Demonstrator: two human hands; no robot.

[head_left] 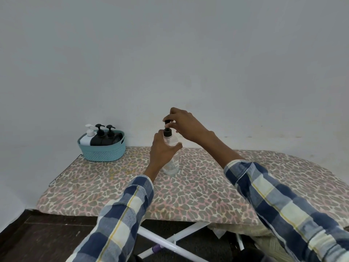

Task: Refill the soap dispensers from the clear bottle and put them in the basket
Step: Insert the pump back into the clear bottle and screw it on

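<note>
Both hands [170, 137] grip clear bottle [171, 157] — upright on leopard-print board [198, 186] — grey wall [170, 53] behind.

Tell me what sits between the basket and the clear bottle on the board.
Nothing: in the head view, only bare leopard-print cover lies between the basket and the clear bottle, which the left hand holds.

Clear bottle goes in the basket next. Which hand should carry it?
Left, probably. The left hand already grips the clear bottle round its body, on the side nearer the teal basket at the board's far left. The right hand only pinches the black pump top.
</note>
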